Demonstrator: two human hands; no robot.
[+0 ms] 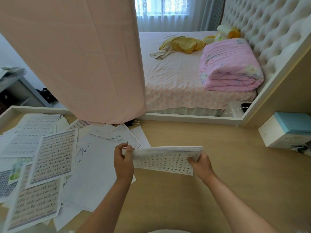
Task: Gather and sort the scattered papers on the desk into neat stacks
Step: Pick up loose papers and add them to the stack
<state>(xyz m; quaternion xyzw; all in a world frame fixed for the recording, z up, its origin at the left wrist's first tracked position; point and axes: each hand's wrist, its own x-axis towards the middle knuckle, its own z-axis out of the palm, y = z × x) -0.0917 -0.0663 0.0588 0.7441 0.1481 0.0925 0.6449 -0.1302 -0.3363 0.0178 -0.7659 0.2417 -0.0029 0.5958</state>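
Head view: gathering step, one bundle of sheets [165, 158] lifted off the tabletop [218, 182].
Pinched at its left end by the left hand [123, 163] and gripped at its right corner by the right hand [200, 163]; hands apart, bundle spanning between them, tilted and held just above bare wood to the right of the scattered papers [50, 153]. Looks like evening up a part-built stack, judging by the ragged upper edge. Plenty left loose on the left: overlapping handwritten and blank sheets, fanned out toward the near edge. Next, probably: tap the bundle's long edge on the tabletop to square it, lay it flat on the open stretch at right, short of the teal-lidded box [289, 130], then reach back left for more sheets of the same kind.
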